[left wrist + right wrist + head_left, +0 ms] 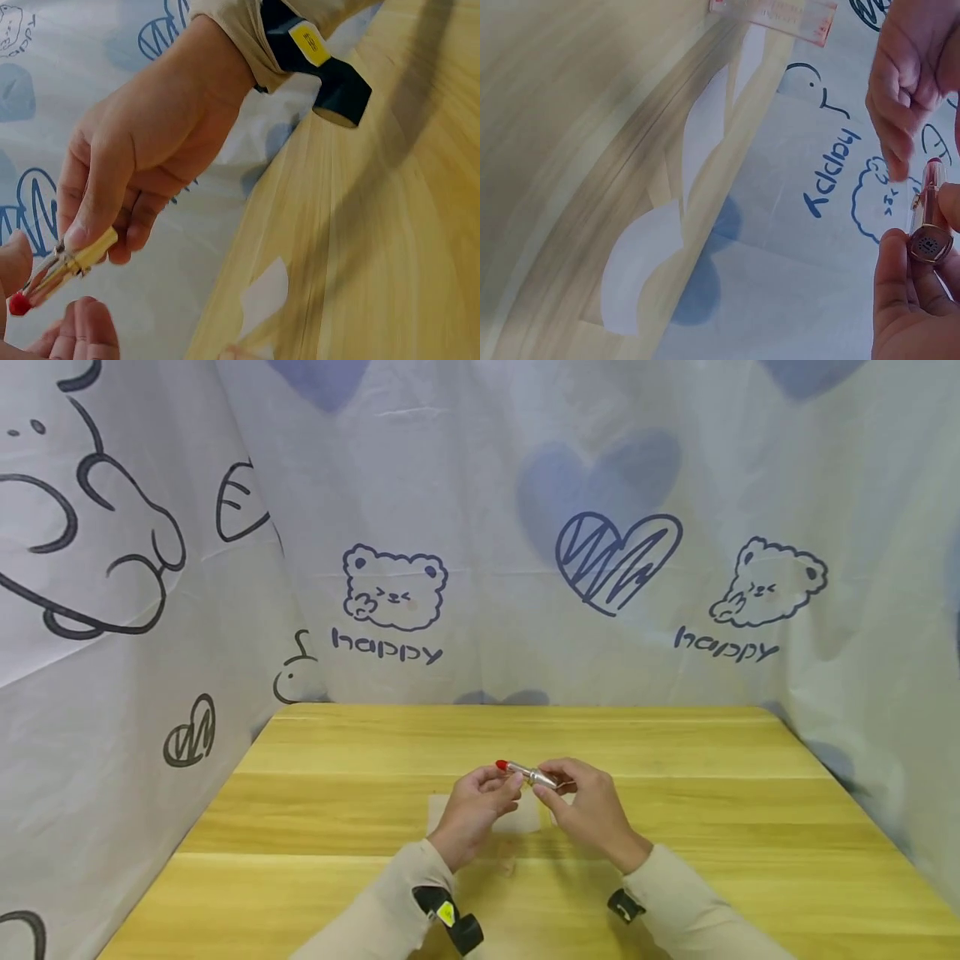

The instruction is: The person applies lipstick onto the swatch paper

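A lipstick with a red tip lies across the space between the two hands, its tip pointing left. My right hand pinches the shiny base between thumb and fingers. In the right wrist view the round end of the lipstick faces the camera. My left hand is beside the red tip, its fingers loosely bent. The left wrist view shows the left thumb and fingers apart around the tip end, with the right hand gripping the golden base. Whether the left fingers touch the tube is hard to tell.
White paper pieces lie on the wooden table beneath the hands. A clear box with reddish print shows at the top of the right wrist view. A printed cloth hangs behind and at both sides of the table.
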Motion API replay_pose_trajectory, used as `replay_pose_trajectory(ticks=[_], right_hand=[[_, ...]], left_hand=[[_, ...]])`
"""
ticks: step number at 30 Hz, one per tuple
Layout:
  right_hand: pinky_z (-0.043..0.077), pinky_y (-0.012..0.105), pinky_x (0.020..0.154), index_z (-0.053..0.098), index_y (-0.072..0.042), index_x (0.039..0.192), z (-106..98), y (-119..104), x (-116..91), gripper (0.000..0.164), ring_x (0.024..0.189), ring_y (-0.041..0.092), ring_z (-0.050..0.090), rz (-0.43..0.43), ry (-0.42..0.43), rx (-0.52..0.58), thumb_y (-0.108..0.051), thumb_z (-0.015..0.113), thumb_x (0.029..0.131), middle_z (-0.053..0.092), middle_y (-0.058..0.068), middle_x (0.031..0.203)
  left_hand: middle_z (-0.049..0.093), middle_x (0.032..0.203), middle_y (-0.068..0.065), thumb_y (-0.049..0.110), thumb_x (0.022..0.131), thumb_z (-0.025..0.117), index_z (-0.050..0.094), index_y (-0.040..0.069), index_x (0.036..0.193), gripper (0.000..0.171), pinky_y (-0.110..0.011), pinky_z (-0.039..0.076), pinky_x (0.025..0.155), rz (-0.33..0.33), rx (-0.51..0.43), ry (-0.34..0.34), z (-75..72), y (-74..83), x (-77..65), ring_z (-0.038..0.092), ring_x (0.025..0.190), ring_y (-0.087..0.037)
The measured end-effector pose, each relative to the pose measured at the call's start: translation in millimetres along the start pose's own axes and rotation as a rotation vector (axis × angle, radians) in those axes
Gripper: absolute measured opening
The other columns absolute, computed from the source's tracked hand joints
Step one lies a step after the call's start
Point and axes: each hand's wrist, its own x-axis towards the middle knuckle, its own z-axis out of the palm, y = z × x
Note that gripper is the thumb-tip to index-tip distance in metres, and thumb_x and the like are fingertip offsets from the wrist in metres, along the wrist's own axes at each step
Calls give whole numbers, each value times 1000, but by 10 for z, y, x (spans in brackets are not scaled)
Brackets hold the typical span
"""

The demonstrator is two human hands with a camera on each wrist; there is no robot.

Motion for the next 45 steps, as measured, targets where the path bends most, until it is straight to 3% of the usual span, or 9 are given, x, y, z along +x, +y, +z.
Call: replay_pose_trajectory(ticks=[7, 14, 20, 26, 30, 33, 38, 45], right_hand=[[56, 26, 67, 68, -2, 103, 31, 46, 46, 19, 80, 17, 67, 40, -39, 25, -4, 73, 86, 67, 1, 89], [55, 26, 70, 68, -2, 105, 95, 69, 100, 19, 82, 16, 66, 139, -80, 55, -5, 72, 87, 68, 3, 91], [54, 25, 70, 69, -4, 104, 162, 97, 126, 16, 80, 13, 64, 195, -121, 70, -7, 71, 88, 68, 1, 90], [54, 26, 70, 68, -5, 104, 224, 139, 123, 15, 78, 12, 61, 211, -173, 73, -9, 69, 90, 66, 0, 88], [54, 27, 70, 69, -6, 103, 260, 169, 119, 13, 77, 12, 61, 233, -184, 84, -9, 69, 90, 65, 0, 87], [53, 27, 68, 69, -7, 101, 292, 195, 116, 12, 75, 12, 60, 259, -197, 86, -9, 70, 90, 65, -1, 85], [51, 27, 63, 69, -8, 99, 343, 219, 122, 10, 74, 11, 59, 294, -240, 84, -11, 70, 90, 63, -2, 83], [48, 28, 60, 69, -7, 97, 338, 208, 175, 10, 70, 12, 57, 287, -251, 49, -9, 72, 88, 62, -2, 80]], left_hand=[[52, 131, -24, 28, 100, 56, 42, -9, 135, 53, -39, 47, 97, -45, 29, -63, -191, -6, 13, 57, 113, -30], [50, 134, -24, 24, 103, 49, 42, -10, 136, 48, -49, 42, 101, -63, 102, -79, -403, 38, 29, 50, 122, -39], [52, 132, -25, 19, 101, 51, 49, -8, 131, 40, -47, 47, 95, -6, 372, -91, -627, 9, 69, 52, 120, -41], [63, 118, -13, 20, 94, 65, 62, -1, 119, 32, -47, 48, 91, 39, 833, -67, -787, -37, 73, 58, 109, -33], [64, 113, -16, 17, 89, 70, 65, 0, 111, 28, -49, 46, 93, 103, 1088, -87, -858, -91, 69, 58, 108, -35], [63, 110, -18, 16, 87, 72, 65, -2, 107, 28, -50, 45, 94, 135, 1182, -108, -898, -135, 57, 57, 108, -37], [61, 113, -20, 18, 82, 77, 67, -2, 106, 33, -51, 43, 97, 122, 1268, -133, -973, -162, 44, 55, 111, -40], [61, 111, -22, 18, 80, 80, 69, -1, 100, 30, -50, 43, 96, 203, 1321, -159, -1071, -160, 135, 54, 110, -41]])
